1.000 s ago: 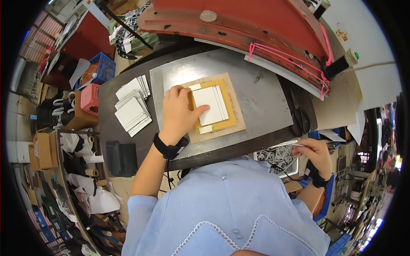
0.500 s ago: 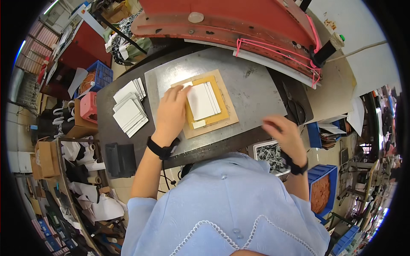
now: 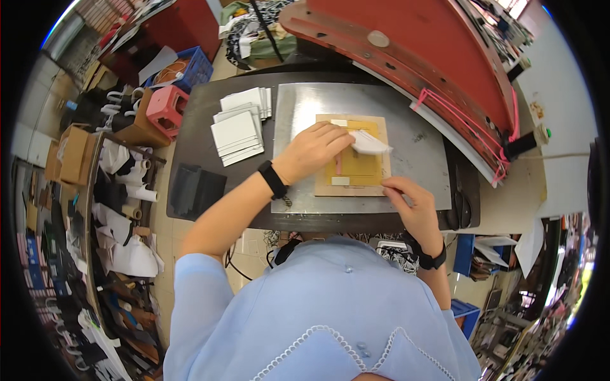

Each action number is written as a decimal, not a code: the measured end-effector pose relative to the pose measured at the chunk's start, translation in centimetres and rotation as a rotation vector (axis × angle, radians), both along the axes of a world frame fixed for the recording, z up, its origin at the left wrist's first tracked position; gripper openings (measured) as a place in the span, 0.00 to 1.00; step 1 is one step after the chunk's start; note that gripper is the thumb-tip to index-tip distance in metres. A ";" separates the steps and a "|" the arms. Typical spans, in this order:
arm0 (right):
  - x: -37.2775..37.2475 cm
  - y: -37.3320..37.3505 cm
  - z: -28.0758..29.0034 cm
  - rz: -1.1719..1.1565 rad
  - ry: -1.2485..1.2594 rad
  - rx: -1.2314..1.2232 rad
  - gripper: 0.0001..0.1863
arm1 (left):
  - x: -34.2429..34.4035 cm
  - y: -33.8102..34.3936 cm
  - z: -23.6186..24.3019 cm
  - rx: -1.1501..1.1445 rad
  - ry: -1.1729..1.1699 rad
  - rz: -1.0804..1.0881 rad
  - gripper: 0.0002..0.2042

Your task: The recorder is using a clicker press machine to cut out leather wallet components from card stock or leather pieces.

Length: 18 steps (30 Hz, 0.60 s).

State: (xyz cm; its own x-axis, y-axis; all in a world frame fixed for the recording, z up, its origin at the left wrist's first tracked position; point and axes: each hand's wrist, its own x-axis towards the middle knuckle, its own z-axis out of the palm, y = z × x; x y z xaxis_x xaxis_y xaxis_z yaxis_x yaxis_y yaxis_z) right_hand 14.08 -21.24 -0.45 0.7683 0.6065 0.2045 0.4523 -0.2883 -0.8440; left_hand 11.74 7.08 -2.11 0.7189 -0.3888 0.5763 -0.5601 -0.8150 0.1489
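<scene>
Dark table: metal plate, white stacks, black sheets.

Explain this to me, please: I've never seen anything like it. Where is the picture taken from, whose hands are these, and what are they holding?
There is no robot here, only one person's bare hands. The camera sits on that person's head and looks down; its wide lens bends straight edges. On the dark table lies a metal sheet, and on that a tan board with a yellow plate. The left hand has a tilted white card in its grip, above the plate. The right hand is by the board's right edge; I can't tell whether it holds anything. To the left lie more white cards and a dark pile.
</scene>
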 end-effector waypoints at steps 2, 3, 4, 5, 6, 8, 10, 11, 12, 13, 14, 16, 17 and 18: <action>0.1 -0.2 0.0 -0.007 0.062 0.008 0.07 | -1.0 -0.3 0.0 -0.274 0.027 0.145 0.12; 0.1 -0.1 0.3 0.000 0.095 0.010 0.07 | -2.3 -0.9 0.3 -0.538 0.047 0.279 0.10; 0.3 -0.1 0.5 -0.004 0.126 0.013 0.08 | -3.4 -0.8 0.1 -0.712 0.082 0.360 0.11; 0.6 0.0 0.9 0.031 0.172 -0.044 0.09 | -5.1 -0.1 0.2 -0.853 0.156 0.398 0.12; 0.7 0.4 1.5 0.087 0.190 -0.071 0.10 | -7.1 1.1 0.4 -0.995 0.229 0.436 0.13; 0.8 1.2 2.7 0.172 0.226 -0.125 0.11 | -11.2 4.5 1.0 -1.004 0.377 0.563 0.15; 1.2 2.8 4.6 0.329 0.152 -0.227 0.13 | -15.9 8.7 -0.1 -1.004 0.433 0.640 0.16; 1.2 4.2 5.7 0.398 0.124 -0.262 0.14 | -18.3 10.8 -1.1 -0.961 0.412 0.705 0.17; 1.2 5.6 6.6 0.466 0.096 -0.296 0.14 | -20.2 12.2 -1.7 -0.917 0.393 0.769 0.17; 1.1 7.1 7.0 0.523 0.006 -0.272 0.13 | -21.5 12.5 -0.7 -0.797 0.454 0.922 0.19; 1.0 8.9 7.1 0.557 -0.047 -0.284 0.12 | -22.5 12.7 -1.1 -0.613 0.353 1.002 0.20; 0.6 12.8 7.5 0.614 -0.155 -0.313 0.12 | -23.4 13.0 -2.4 -0.241 0.151 1.127 0.22; 0.7 14.9 6.7 0.624 -0.214 -0.286 0.12 | -23.2 12.9 -2.3 -0.212 0.171 1.085 0.27; 1.0 17.0 5.5 0.623 -0.273 -0.263 0.12 | -22.8 12.1 -2.1 -0.173 0.203 1.042 0.32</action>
State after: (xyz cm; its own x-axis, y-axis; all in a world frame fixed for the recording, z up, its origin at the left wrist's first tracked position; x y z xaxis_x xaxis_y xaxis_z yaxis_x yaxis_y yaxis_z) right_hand 15.09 -4.24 5.06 0.2068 0.9701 0.1270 0.7829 -0.0862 -0.6161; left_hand -11.07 19.18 -4.16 0.7375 0.5460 0.3975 0.4464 -0.8357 0.3199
